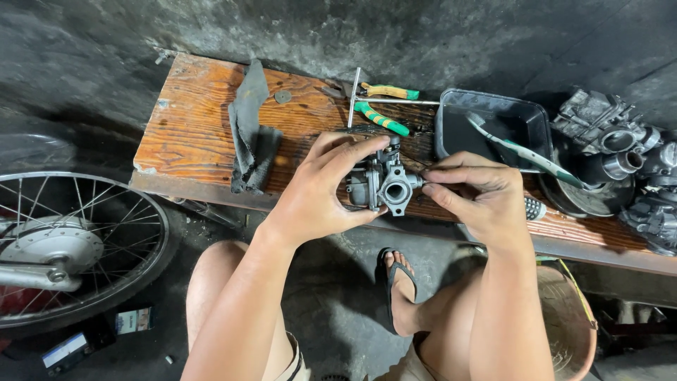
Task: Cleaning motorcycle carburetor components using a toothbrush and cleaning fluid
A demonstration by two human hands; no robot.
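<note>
A small grey metal carburetor (384,185) is held above the front edge of a worn wooden board (197,134). My left hand (321,190) grips its left side, thumb on top and fingers underneath. My right hand (479,194) pinches a thin wire or pin at the carburetor's right side, fingertips touching a small port next to the round opening. The far side of the carburetor is hidden behind my fingers.
Green-handled pliers (381,118) and a T-shaped tool lie at the board's back. A black tray (493,116) holds a toothbrush (529,152). More carburetors (620,152) sit at right. Dark rubber strips (252,130) lie left. A spoked wheel (70,247) stands lower left, a basin (568,321) lower right.
</note>
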